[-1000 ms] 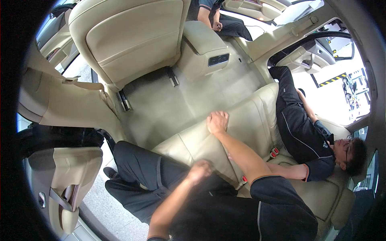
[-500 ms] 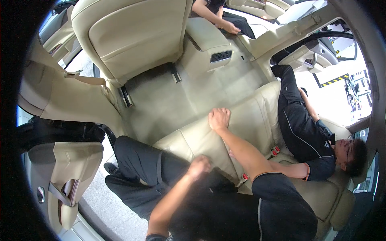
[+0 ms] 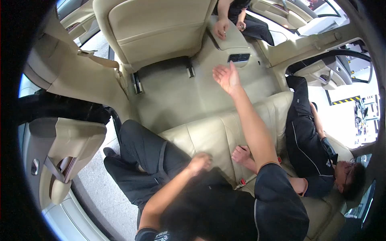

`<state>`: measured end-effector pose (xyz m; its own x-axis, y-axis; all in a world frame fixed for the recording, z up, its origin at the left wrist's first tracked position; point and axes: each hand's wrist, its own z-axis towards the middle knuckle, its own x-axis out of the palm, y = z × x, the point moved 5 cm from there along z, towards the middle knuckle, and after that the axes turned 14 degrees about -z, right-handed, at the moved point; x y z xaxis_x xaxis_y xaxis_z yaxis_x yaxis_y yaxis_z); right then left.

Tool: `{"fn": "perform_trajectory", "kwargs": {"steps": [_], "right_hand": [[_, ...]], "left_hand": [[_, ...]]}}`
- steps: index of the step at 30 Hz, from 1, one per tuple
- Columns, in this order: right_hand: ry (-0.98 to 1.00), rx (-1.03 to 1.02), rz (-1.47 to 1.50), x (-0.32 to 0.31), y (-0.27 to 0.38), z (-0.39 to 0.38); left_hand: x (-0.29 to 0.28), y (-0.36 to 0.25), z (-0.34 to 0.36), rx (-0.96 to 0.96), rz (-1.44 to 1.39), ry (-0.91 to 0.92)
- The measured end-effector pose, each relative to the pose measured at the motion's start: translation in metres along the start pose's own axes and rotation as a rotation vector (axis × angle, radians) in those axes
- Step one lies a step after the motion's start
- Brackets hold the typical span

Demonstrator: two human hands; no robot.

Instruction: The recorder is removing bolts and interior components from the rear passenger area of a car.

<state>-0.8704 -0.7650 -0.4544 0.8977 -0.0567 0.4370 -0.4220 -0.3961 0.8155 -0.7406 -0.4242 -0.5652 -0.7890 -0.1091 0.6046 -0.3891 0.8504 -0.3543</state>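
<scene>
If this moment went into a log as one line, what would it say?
right hand: open, raised over floor | left hand: closed, by lap, empty | co-worker: leaning on rear seat, fist pressing cushion

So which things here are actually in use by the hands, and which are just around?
In use or nearest the hands:
- right hand, open, raised over the beige rear seat
- left hand, fisted by the lap

Just around:
- front seat back
- rear air vent
- red belt buckle
- co-worker's hand on the seat
- open door panel
</scene>
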Motion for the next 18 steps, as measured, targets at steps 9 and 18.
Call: {"fn": "perform_trajectory", "kwargs": {"steps": [9, 18], "right_hand": [[-0.063, 0.050, 0.324, 0.024, 0.019, 0.108], [-0.259, -0.032, 0.251, -0.010, 0.068, 0.152]], "left_hand": [[0.007, -0.001, 0.009, 0.005, -0.010, 0.048], [0.008, -0.004, 0.009, 0.009, 0.059, 0.047]]}}
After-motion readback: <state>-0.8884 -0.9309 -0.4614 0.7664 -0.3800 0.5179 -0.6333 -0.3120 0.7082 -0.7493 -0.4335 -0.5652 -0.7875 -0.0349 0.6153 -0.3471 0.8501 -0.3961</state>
